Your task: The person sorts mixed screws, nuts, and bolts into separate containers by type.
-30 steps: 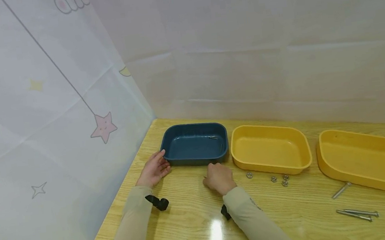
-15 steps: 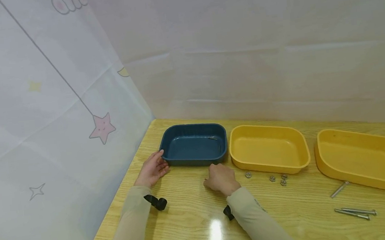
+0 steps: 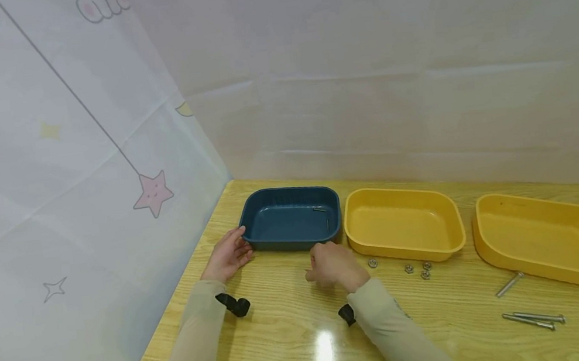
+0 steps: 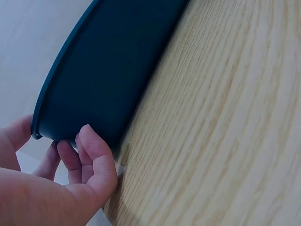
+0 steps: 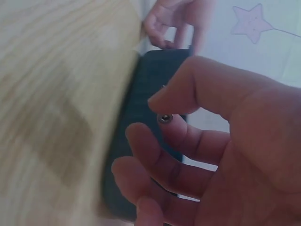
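Note:
A dark blue tray [image 3: 296, 243] stands at the left of the table, with two small thin screws [image 3: 319, 209] lying in its right part. At its front left corner my left hand [image 3: 227, 256] pinches the rim, thumb over the edge and fingers against the outer wall [image 4: 94, 89]. My right hand [image 3: 332, 265] is in front of the tray's right end. In the right wrist view its thumb and index finger pinch a small screw [image 5: 165, 117] whose round socket head shows; the shank is mostly hidden.
A yellow tray [image 3: 406, 247] stands right of the blue one, another yellow tray [image 3: 558, 271] farther right. Several hex nuts [image 3: 409, 269] lie before the middle tray. A bolt [image 3: 510, 284] and two more bolts [image 3: 534, 319] lie at the right. Printed cloth hangs behind and left.
The right hand has turned a little, its wrist shifting right, and its fingertips have risen slightly toward the blue tray's front wall. The left hand stays at the rim.

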Demonstrator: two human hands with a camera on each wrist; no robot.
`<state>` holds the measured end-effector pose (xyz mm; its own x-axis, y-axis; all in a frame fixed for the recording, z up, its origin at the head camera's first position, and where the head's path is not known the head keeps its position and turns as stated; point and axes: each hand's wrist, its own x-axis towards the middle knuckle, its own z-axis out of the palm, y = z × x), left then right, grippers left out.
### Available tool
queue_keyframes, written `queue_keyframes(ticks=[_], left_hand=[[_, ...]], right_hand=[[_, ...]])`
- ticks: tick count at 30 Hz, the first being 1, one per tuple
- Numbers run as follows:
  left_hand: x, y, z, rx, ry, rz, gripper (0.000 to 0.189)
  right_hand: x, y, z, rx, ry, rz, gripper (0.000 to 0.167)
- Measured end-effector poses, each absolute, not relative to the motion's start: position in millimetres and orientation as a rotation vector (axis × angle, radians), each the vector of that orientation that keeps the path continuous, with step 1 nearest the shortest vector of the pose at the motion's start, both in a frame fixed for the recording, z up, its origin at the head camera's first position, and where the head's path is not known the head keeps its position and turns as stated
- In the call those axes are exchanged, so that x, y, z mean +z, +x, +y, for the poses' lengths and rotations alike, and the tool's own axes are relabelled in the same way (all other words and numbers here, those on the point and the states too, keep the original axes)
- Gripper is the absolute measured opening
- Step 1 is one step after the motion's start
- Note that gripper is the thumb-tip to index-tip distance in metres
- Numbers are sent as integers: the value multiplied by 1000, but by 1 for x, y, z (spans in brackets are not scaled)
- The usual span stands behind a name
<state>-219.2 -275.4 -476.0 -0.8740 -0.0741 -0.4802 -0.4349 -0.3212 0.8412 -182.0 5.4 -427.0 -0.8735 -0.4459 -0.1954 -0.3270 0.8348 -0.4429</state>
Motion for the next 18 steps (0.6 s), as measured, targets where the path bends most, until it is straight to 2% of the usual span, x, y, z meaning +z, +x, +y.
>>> queue_keyframes(ticks=[9, 18], left_hand=[[-475, -220, -276, 2269, -665, 1692, 54], [-476, -221, -277, 2245, -685, 1687, 63]], right_hand=[[-407, -180, 11, -588, -641, 2736, 25], [-399, -179, 17, -701, -720, 2754, 22]])
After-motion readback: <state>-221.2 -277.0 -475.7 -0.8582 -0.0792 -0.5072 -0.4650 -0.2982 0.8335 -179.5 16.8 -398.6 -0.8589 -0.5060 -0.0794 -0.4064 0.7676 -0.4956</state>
